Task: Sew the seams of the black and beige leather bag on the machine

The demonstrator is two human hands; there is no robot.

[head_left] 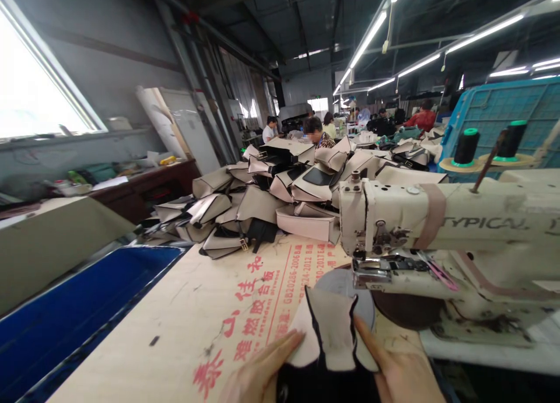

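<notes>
A beige bag piece (336, 327) with dark edges and a black lower part is held at the table's near edge, in front of the sewing machine (394, 216). My left hand (262, 365) grips its left side, fingers pressed along the beige panel. On the opposite side, my right hand (394, 362) grips the right panel, with the thumb or a finger laid along the edge. The black part below hides some of both hands. A grey round disc (345, 283) shows just behind the piece, under the machine's arm.
Beyond the plywood tabletop (175, 321) rises a large pile of beige and black bags (262, 204). A blue bin (87, 309) stands at the left. Pink-handled snips (441, 274) rest on the machine. Black thread spools (466, 147) and a teal crate (503, 117) are at right; people sit farther back.
</notes>
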